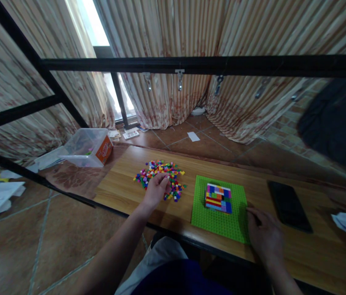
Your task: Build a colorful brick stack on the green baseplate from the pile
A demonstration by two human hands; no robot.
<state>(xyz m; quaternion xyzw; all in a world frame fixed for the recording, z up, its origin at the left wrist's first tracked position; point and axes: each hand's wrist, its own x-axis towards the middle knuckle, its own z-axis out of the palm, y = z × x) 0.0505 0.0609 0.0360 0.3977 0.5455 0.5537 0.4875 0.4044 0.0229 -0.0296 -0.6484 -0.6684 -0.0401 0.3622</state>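
Loose bricks (160,166) on tabletop (114,180), at ten o'clock of green baseplate (218,226); built block (218,198) on baseplate. Left hand (157,190) over pile, grip narrow, cannot tell contents. Right hand (265,234) at baseplate's four o'clock, loosely curled, contents unclear. Step: likely brick-picking; next move probably wants fine pinch.

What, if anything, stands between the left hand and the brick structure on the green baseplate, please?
Low loose bricks beside the left hand, then tabletop and green baseplate; nothing visible blocks the way to the brick structure.
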